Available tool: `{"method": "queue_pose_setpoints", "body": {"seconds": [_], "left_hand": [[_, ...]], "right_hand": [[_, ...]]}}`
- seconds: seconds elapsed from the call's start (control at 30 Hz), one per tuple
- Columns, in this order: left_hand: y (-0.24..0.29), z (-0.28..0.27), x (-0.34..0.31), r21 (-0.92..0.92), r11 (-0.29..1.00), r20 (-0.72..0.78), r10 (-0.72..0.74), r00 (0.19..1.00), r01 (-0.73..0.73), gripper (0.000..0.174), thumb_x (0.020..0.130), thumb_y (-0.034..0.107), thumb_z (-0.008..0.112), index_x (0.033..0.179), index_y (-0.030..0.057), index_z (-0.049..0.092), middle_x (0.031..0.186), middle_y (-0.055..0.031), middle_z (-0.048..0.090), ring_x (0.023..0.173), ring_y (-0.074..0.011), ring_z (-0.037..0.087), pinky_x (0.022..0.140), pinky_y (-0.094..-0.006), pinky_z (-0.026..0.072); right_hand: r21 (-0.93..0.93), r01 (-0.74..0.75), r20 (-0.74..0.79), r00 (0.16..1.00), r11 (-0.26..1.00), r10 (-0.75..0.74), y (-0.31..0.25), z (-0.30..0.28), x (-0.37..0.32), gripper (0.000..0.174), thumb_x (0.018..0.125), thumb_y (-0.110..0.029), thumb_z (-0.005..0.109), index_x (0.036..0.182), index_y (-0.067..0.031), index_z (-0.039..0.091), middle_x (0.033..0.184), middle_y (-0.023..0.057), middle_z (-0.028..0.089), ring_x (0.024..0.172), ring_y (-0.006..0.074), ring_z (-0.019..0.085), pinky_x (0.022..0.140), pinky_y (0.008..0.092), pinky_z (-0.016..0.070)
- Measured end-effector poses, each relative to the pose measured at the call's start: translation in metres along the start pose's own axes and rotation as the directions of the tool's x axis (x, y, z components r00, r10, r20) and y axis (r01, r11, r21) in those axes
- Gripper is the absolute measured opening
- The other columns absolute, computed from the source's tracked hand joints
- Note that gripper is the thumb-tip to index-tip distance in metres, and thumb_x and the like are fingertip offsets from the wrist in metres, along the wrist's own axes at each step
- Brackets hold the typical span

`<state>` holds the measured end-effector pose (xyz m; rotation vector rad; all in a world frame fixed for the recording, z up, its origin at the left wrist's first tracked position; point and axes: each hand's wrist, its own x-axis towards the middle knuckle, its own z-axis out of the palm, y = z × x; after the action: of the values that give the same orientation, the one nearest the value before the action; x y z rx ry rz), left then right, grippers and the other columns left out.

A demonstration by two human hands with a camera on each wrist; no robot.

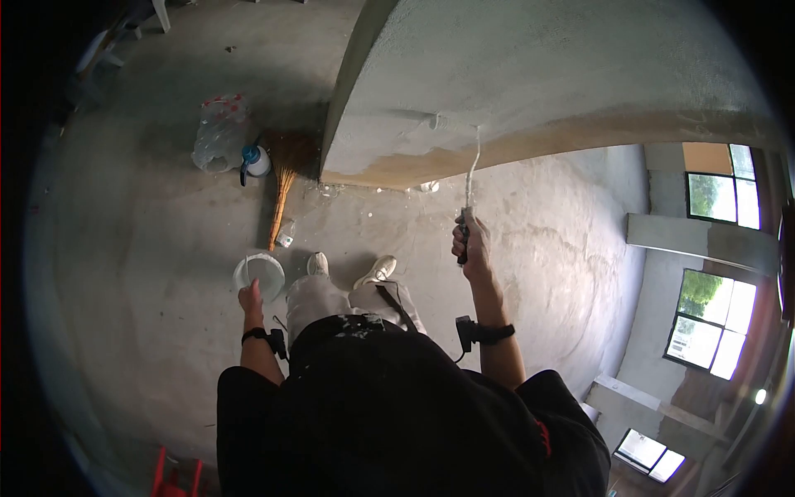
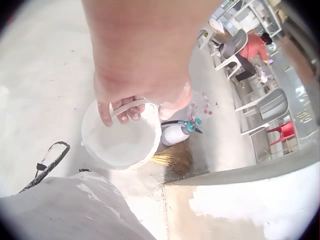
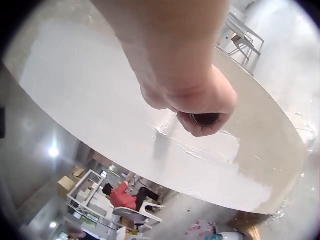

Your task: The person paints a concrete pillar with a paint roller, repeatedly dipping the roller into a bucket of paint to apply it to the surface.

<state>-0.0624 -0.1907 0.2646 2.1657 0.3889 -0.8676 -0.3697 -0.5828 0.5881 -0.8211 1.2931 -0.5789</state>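
Note:
My right hand grips the dark handle of a paint roller. The roller's white sleeve lies against the wall, where pale wet paint borders a bare tan strip along the bottom. Low on the other side, my left hand holds the bail of a white bucket. In the left wrist view the fingers curl under the pale bail, and the bucket hangs below, next to the trouser leg. Whitish paint coats its inside.
A straw broom, a spray bottle and a clear plastic bag are on the floor by the wall's end. A small clear bottle lies near the shoes. Farther off, a person in red sits among chairs.

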Motion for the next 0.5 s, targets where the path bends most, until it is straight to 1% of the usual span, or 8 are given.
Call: {"method": "queue_pose_setpoints", "body": {"seconds": [0.07, 0.1, 0.17, 0.2, 0.27, 0.33, 0.4, 0.5], "left_hand": [[-0.007, 0.008, 0.013, 0.059, 0.995, 0.031, 0.083, 0.996, -0.084, 0.035, 0.081, 0.038, 0.064, 0.069, 0.0054, 0.055, 0.063, -0.0024, 0.049, 0.055, -0.015, 0.05, 0.047, -0.0298, 0.0425], [0.005, 0.005, 0.004, 0.06, 0.995, 0.024, 0.08, 0.996, -0.082, 0.035, 0.081, 0.038, 0.064, 0.069, 0.0054, 0.055, 0.063, -0.0024, 0.049, 0.055, -0.015, 0.05, 0.047, -0.0298, 0.0425], [0.026, -0.001, -0.023, -0.083, 0.996, 0.097, 0.03, 0.995, -0.022, 0.034, 0.081, 0.038, 0.064, 0.072, 0.0067, 0.055, 0.065, -0.0015, 0.05, 0.056, -0.0137, 0.051, 0.048, -0.0284, 0.0439], [0.033, -0.003, -0.03, -0.08, 0.997, 0.091, 0.028, 0.995, -0.021, 0.034, 0.081, 0.038, 0.064, 0.072, 0.0067, 0.055, 0.065, -0.0015, 0.05, 0.056, -0.0137, 0.051, 0.048, -0.0284, 0.0439], [0.048, -0.005, -0.038, -0.137, 0.988, 0.122, -0.054, 0.991, 0.071, 0.034, 0.08, 0.04, 0.065, 0.073, 0.0081, 0.054, 0.067, -0.0007, 0.052, 0.058, -0.013, 0.052, 0.05, -0.0283, 0.0463], [0.05, -0.007, -0.038, -0.129, 0.987, 0.134, -0.078, 0.988, 0.095, 0.034, 0.08, 0.041, 0.065, 0.073, 0.0091, 0.053, 0.066, -0.0003, 0.052, 0.059, -0.0125, 0.052, 0.052, -0.0284, 0.0473], [0.055, -0.009, -0.039, -0.121, 0.986, 0.141, -0.098, 0.985, 0.115, 0.035, 0.08, 0.041, 0.065, 0.072, 0.0101, 0.053, 0.065, 0.0001, 0.052, 0.06, -0.012, 0.053, 0.054, -0.0286, 0.0482], [0.065, -0.008, -0.044, -0.196, 0.964, 0.179, -0.145, 0.973, 0.179, 0.034, 0.08, 0.042, 0.065, 0.072, 0.0121, 0.052, 0.065, 0.0016, 0.052, 0.061, -0.0109, 0.053, 0.056, -0.0291, 0.0478]], "right_hand": [[-0.022, -0.025, -0.006, 1.0, 0.999, 0.024, 0.014, -0.002, 0.015, 0.033, 0.094, -0.04, 0.053, 0.085, -0.0089, 0.048, 0.055, -0.0045, 0.037, 0.039, 0.0037, 0.029, 0.035, 0.0202, 0.0224], [-0.047, -0.051, -0.013, 0.999, 0.998, 0.05, 0.019, -0.002, 0.021, 0.033, 0.093, -0.04, 0.054, 0.085, -0.0089, 0.048, 0.055, -0.0044, 0.037, 0.039, 0.0038, 0.029, 0.035, 0.0201, 0.0226], [-0.052, -0.053, 0.016, 0.998, 0.997, 0.054, 0.031, -0.006, 0.034, 0.034, 0.093, -0.041, 0.054, 0.084, -0.0085, 0.048, 0.055, -0.0041, 0.038, 0.038, 0.004, 0.03, 0.034, 0.0201, 0.0233], [-0.053, -0.089, 0.009, 0.996, 0.995, 0.089, 0.04, -0.007, 0.044, 0.035, 0.093, -0.041, 0.054, 0.084, -0.0081, 0.048, 0.055, -0.0039, 0.038, 0.038, 0.0044, 0.031, 0.034, 0.0203, 0.024], [-0.044, -0.12, 0.003, 0.993, 0.992, 0.12, 0.057, -0.01, 0.068, 0.035, 0.093, -0.041, 0.054, 0.083, -0.0076, 0.048, 0.055, -0.0037, 0.039, 0.038, 0.0047, 0.031, 0.034, 0.0205, 0.0248], [-0.107, -0.21, -0.049, 0.977, 0.972, 0.206, 0.075, -0.012, 0.091, 0.034, 0.093, -0.041, 0.052, 0.082, -0.0088, 0.049, 0.055, -0.0033, 0.039, 0.039, 0.0058, 0.032, 0.036, 0.0212, 0.0269], [-0.103, -0.212, -0.058, 0.977, 0.972, 0.206, 0.082, -0.009, 0.102, 0.034, 0.093, -0.041, 0.052, 0.082, -0.0085, 0.049, 0.055, -0.0031, 0.039, 0.039, 0.006, 0.032, 0.036, 0.0215, 0.0272], [-0.107, -0.194, -0.064, 0.98, 0.975, 0.187, 0.083, -0.009, 0.098, 0.035, 0.093, -0.04, 0.052, 0.081, -0.0079, 0.049, 0.056, -0.0028, 0.04, 0.039, 0.0063, 0.033, 0.036, 0.0216, 0.0276]]}}
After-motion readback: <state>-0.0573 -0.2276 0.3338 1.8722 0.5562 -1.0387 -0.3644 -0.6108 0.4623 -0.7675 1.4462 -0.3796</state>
